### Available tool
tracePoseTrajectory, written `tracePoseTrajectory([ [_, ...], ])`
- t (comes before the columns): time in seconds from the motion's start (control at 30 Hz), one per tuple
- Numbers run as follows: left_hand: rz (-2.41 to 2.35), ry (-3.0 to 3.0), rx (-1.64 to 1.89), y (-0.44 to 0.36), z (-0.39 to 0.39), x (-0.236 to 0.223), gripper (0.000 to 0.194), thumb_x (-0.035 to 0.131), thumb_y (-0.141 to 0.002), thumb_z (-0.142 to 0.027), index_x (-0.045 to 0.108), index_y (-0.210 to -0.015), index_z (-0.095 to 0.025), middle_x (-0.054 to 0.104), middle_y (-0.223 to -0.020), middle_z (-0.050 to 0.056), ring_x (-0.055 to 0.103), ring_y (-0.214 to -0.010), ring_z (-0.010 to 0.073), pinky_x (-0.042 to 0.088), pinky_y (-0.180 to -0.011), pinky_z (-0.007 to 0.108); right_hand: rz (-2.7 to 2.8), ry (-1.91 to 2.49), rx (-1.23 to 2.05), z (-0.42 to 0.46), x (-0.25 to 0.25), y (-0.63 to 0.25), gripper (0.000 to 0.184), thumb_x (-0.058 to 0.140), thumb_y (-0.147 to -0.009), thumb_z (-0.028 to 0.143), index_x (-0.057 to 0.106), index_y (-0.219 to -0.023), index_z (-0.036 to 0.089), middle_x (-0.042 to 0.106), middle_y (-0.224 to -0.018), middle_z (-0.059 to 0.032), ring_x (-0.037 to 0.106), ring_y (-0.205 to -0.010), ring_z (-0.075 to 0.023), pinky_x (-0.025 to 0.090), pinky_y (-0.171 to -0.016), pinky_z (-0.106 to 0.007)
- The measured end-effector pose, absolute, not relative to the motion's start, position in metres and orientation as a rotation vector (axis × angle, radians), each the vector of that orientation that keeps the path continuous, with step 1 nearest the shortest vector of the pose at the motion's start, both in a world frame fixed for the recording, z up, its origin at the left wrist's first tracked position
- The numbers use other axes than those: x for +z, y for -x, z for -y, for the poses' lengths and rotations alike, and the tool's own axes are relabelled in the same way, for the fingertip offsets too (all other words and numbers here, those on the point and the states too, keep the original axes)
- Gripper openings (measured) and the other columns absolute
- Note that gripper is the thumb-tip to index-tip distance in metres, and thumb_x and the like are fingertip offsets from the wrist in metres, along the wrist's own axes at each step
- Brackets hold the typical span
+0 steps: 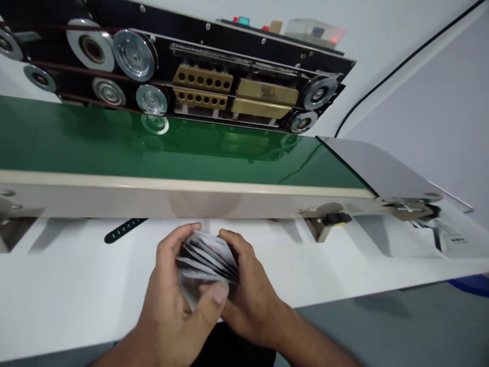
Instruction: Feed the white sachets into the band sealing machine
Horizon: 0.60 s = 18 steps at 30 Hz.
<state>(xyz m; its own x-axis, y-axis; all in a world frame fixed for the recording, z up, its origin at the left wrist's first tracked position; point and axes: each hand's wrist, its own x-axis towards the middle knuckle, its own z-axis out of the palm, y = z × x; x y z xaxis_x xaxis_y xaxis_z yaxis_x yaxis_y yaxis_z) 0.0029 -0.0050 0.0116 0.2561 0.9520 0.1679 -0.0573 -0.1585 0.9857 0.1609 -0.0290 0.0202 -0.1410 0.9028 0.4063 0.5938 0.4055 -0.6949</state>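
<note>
Between my two hands is a stack of small printed packets (208,255), pale with some dark and red print, their edges fanned apart toward the top. My left hand (173,295) wraps the stack from the left, its thumb lying across the near side. On the right side, my right hand (250,285) curls around the same stack, with part of its thumb tucked behind the left one. Both hands are over the white table (87,285), just in front of the conveyor machine. The lower part of the stack is hidden by my fingers.
A band sealing machine (202,81) with pulleys and brass blocks stands behind a green conveyor belt (183,158). A black strip (124,232) lies partly under the conveyor frame. A black-knobbed bracket (324,224) supports the frame at right. Clear plastic bags (451,237) lie at the far right.
</note>
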Motion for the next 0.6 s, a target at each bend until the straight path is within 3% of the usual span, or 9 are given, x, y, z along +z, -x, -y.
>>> tracePoseTrajectory([
  [0.1,-0.880,-1.421,1.030,-0.003,0.008,0.018,0.064,0.064,-0.086,-0.044,0.032,-0.140,-0.038,0.041,-0.147,0.003,0.039,-0.135,0.0268,0.040,-0.102,0.037,1.811,1.300,0.549,0.026,0.023,-0.163,0.068,0.070,-0.083,0.032,0.032,-0.140,0.028,0.055,-0.124,-0.0097,0.059,-0.105,-0.0249,0.052,-0.092,-0.041],
  [0.23,-0.795,-1.170,1.095,-0.006,0.011,0.026,0.055,0.062,-0.087,-0.050,0.038,-0.135,-0.037,0.044,-0.145,0.002,0.040,-0.134,0.0259,0.037,-0.106,0.038,1.819,1.318,0.561,0.024,0.028,-0.169,0.048,0.070,-0.084,0.026,0.046,-0.125,0.029,0.062,-0.109,-0.0051,0.062,-0.097,-0.0228,0.053,-0.086,-0.040],
  [0.33,-0.758,-1.084,1.164,-0.005,0.005,0.021,0.053,0.065,-0.085,-0.049,0.044,-0.132,-0.034,0.047,-0.142,0.003,0.043,-0.132,0.0246,0.039,-0.104,0.033,1.621,1.393,0.693,0.028,0.030,-0.171,0.049,0.071,-0.081,0.022,0.046,-0.123,0.030,0.063,-0.108,-0.0036,0.064,-0.094,-0.0212,0.055,-0.082,-0.038],
  [0.43,-0.699,-0.884,1.176,-0.001,-0.005,0.016,0.041,0.066,-0.085,-0.045,0.053,-0.121,-0.031,0.053,-0.130,0.003,0.052,-0.120,0.0225,0.048,-0.093,0.029,1.264,1.346,1.041,0.032,0.034,-0.167,0.051,0.074,-0.081,0.028,0.045,-0.124,0.029,0.066,-0.105,-0.0035,0.067,-0.091,-0.0198,0.056,-0.075,-0.034],
  [0.5,-0.682,-0.672,1.114,0.000,-0.009,0.019,0.034,0.065,-0.084,-0.047,0.059,-0.112,-0.029,0.059,-0.122,0.003,0.058,-0.112,0.0240,0.054,-0.087,0.032,1.075,1.221,1.214,0.034,0.037,-0.162,0.053,0.076,-0.080,0.034,0.046,-0.123,0.028,0.067,-0.107,-0.0043,0.067,-0.089,-0.0189,0.056,-0.071,-0.031],
  [0.6,-0.712,-0.358,0.934,0.000,-0.011,0.033,0.039,0.069,-0.077,-0.054,0.068,-0.104,-0.025,0.068,-0.109,0.007,0.060,-0.112,0.0316,0.056,-0.085,0.039,1.004,1.123,1.299,0.033,0.039,-0.152,0.054,0.074,-0.081,0.039,0.044,-0.125,0.029,0.065,-0.113,-0.0057,0.066,-0.087,-0.0180,0.055,-0.067,-0.029],
])
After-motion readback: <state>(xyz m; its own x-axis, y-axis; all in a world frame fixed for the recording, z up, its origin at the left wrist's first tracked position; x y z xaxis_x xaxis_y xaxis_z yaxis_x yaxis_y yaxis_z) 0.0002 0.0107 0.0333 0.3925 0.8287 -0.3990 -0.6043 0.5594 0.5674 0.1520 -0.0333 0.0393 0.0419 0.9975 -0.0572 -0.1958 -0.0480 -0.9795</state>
